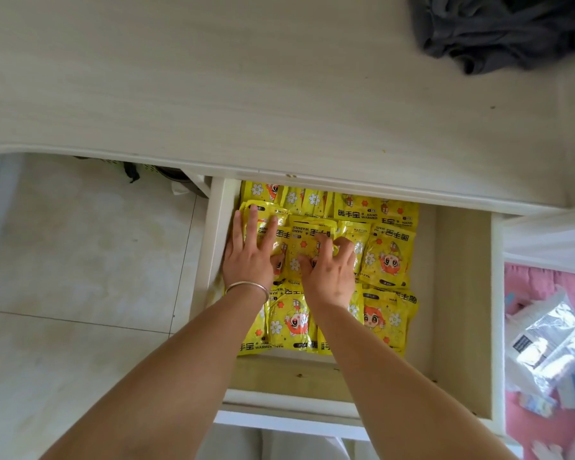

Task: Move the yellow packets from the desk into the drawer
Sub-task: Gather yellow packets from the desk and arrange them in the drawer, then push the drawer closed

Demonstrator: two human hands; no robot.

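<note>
Below, at the frame's centre, our drawer (458,293) stands pulled out from under the desk (213,78), its left part packed with packets (387,257) and its right part bare wood. Our left hand (251,257) lies flat on them, fingers spread; our right hand (329,273) presses beside it with fingers curled onto one packet. A bracelet (248,287) circles our left wrist. Dark cloth (505,28) sits on the desk at upper right. Pale floor tiles (80,244) fill the left; pink fabric (545,283) and a silver bag (545,343) show at lower right.
</note>
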